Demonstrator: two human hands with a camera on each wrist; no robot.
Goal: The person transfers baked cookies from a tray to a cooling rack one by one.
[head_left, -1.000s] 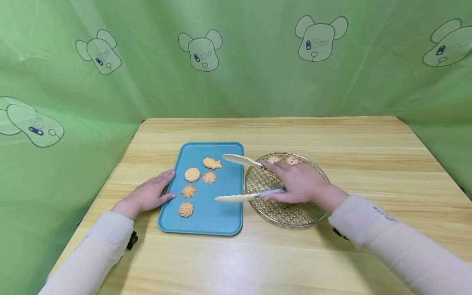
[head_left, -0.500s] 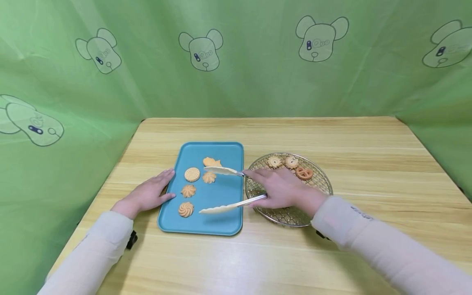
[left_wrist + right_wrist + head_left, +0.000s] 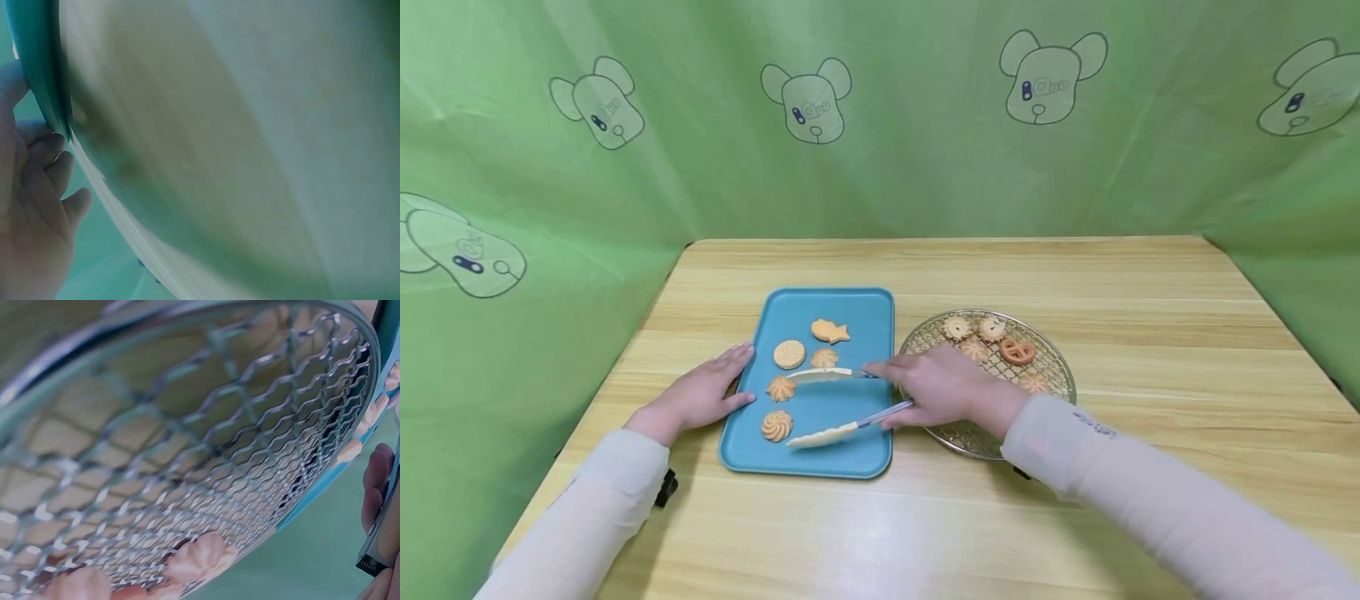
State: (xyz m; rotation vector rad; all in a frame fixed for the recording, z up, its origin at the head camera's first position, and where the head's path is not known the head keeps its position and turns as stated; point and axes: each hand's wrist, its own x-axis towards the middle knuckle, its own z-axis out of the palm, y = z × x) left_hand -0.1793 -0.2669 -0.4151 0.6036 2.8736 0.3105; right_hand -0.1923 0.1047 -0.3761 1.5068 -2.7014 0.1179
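Observation:
My right hand [image 3: 946, 385] holds food tongs [image 3: 831, 433], their metal arms spread wide with pale scalloped tips, low over the blue tray [image 3: 857, 312]. Nothing is between the tips. The far tip overlaps the edge of a flower-shaped cookie [image 3: 781, 389], while the near one points towards a swirl cookie [image 3: 777, 426]. Also on the tray are a fish-shaped cookie [image 3: 830, 331], a round cookie [image 3: 789, 354] and another flower-shaped cookie [image 3: 824, 357]. At the tray's left edge rests my left hand [image 3: 696, 396], fingers along the side and thumb at the rim.
Right of the tray stands a round wire rack [image 3: 970, 437], partly hidden by my right hand. It bears a pretzel [image 3: 1017, 351], cookies with dark bits [image 3: 992, 328] and flower-shaped cookies [image 3: 1033, 382]. Green curtains [image 3: 917, 183] surround the wooden table [image 3: 1150, 333].
My right hand has moved left and towards me with the tongs, from over the rack to over the tray's cookies, uncovering cookies on the rack. The left hand has stayed put.

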